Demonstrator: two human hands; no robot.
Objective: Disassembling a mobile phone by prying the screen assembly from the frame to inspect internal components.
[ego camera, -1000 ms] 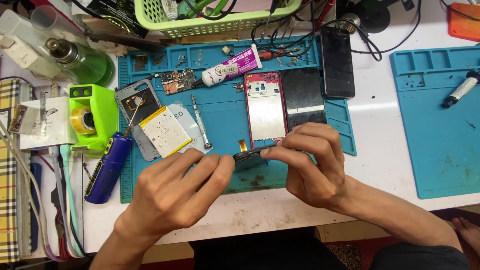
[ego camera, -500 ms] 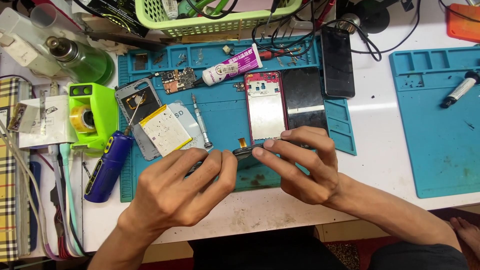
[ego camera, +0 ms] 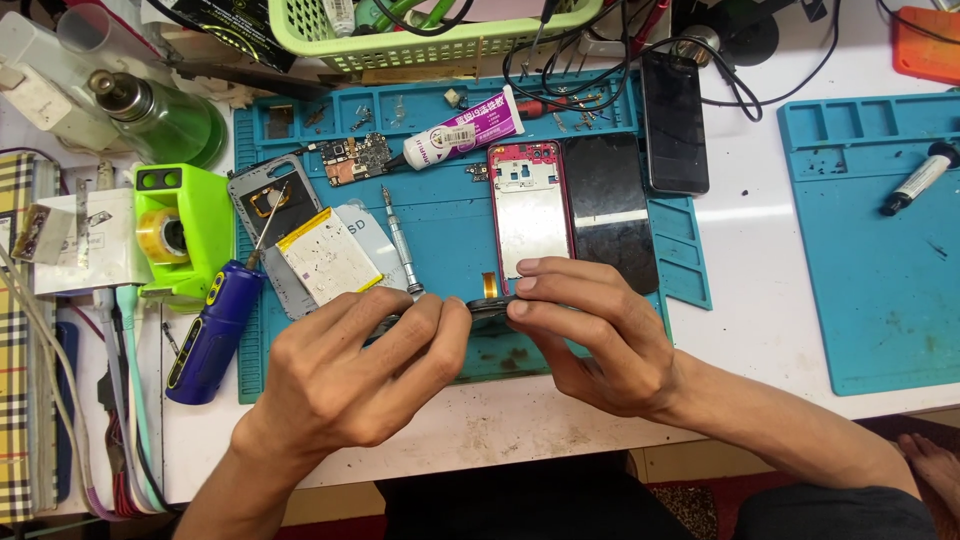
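Observation:
My left hand (ego camera: pixel 355 375) and my right hand (ego camera: pixel 590 330) meet over the front of a blue work mat (ego camera: pixel 450 215). Between their fingertips they pinch a small dark part (ego camera: pixel 488 313), mostly hidden by the fingers. An orange flex strip (ego camera: pixel 489 285) pokes up just behind it. Right behind my right hand lies an opened phone frame with a red rim (ego camera: pixel 530 215), and beside it a black screen panel (ego camera: pixel 608 205). A slim metal screwdriver (ego camera: pixel 402 245) lies on the mat just behind my left hand.
A phone back cover (ego camera: pixel 270 205), a battery (ego camera: pixel 326 256), a circuit board (ego camera: pixel 355 158) and a glue tube (ego camera: pixel 465 130) lie on the mat. A blue-handled screwdriver (ego camera: pixel 210 335), a green tape holder (ego camera: pixel 180 230), a black phone (ego camera: pixel 675 120), a green basket (ego camera: pixel 440 35) and a second mat (ego camera: pixel 880 240) surround it.
Both hands stayed at the mat's front edge. The right hand's fingers stretched out flatter and shifted slightly left toward the left hand's fingertips.

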